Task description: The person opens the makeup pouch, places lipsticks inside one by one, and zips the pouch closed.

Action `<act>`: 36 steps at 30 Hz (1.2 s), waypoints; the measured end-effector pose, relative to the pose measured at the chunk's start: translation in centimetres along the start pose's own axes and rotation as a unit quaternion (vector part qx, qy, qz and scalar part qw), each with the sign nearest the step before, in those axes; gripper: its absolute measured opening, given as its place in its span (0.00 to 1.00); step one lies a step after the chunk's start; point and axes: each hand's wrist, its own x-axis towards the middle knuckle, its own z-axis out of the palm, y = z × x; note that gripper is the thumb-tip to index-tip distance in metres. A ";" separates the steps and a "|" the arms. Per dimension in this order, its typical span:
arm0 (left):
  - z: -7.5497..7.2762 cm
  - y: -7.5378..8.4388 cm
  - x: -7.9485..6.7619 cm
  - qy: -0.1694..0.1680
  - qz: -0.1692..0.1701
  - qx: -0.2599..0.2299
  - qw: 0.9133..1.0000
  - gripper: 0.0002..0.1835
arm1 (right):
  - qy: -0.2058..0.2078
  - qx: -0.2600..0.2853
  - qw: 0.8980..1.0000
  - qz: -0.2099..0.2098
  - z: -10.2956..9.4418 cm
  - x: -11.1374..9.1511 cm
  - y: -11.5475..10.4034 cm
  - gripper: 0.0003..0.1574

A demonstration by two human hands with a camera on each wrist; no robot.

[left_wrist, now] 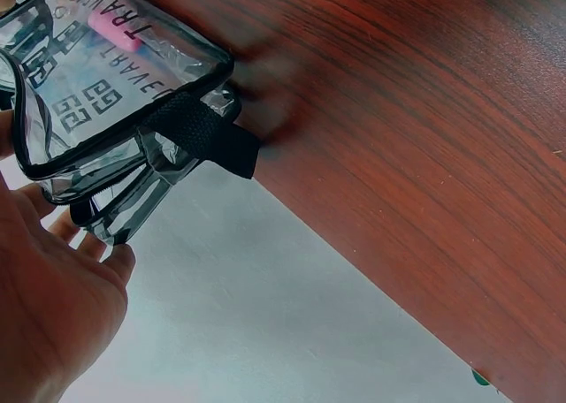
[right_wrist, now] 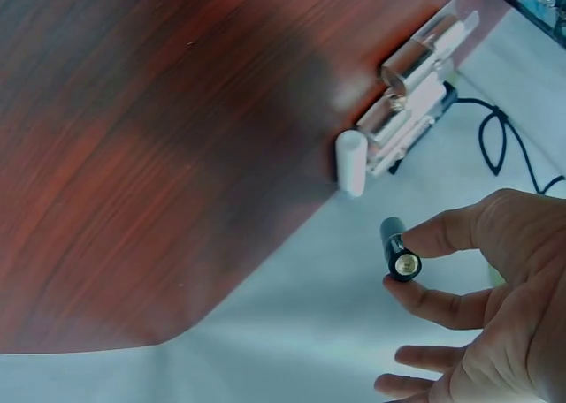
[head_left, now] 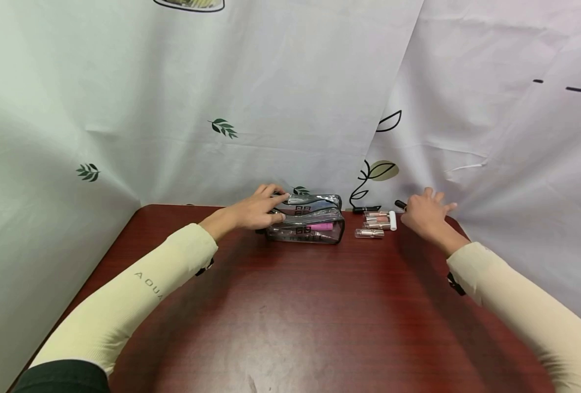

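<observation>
My left hand [head_left: 255,211] grips the left end of a clear zip pouch [head_left: 305,233] with black trim, which stands at the table's back edge. A pink tube [head_left: 321,226] shows through its wall. In the left wrist view, the fingers reach around the pouch's side, near a black strap [left_wrist: 199,129]. Over at the back right, my right hand [head_left: 425,214] pinches a small black tube [right_wrist: 393,235] between thumb and forefinger, its gold-coloured end facing the wrist camera. The other fingers are spread apart. What kind of tube it is cannot be made out.
Between pouch and right hand lie several clear-capped lipstick-like tubes [head_left: 370,233] and a white tube [head_left: 393,220]. A dark item [head_left: 366,209] lies behind them. White printed cloth [head_left: 290,109] hangs behind the red-brown table [head_left: 310,305].
</observation>
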 end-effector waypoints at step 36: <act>-0.1 0.1 0.0 -0.007 0.004 0.009 1.000 0.39 | 0.151 0.027 0.968 -0.196 -2.1 -3.1 -9.7 0.15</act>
